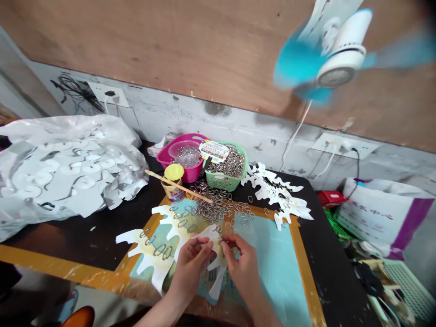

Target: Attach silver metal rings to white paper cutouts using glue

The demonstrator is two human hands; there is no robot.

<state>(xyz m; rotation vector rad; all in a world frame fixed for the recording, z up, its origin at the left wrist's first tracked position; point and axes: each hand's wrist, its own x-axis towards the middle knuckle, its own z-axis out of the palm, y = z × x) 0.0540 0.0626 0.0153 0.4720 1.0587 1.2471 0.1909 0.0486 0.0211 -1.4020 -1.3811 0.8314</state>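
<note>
My left hand (pixel 191 263) and my right hand (pixel 241 263) meet over a white cut-out paper piece (pixel 214 268) above the pale blue mat (pixel 272 263). Left fingers pinch the top edge of that piece. Right fingers are pinched close beside them, on what looks like a small metal ring, too small to be sure. More white cut-outs with metal rings (pixel 160 247) lie to the left of my hands. A heap of loose metal rings (pixel 218 206) lies just beyond my hands.
A green basket (pixel 227 171) of rings, a pink basin (pixel 184 156), a small jar with a yellow lid (pixel 174 181) and a wooden stick (pixel 180 186) stand behind. White cut-outs (pixel 275 190) pile at right; crumpled silver sheeting (pixel 64 163) at left. A spinning fan (pixel 335 45) hangs above.
</note>
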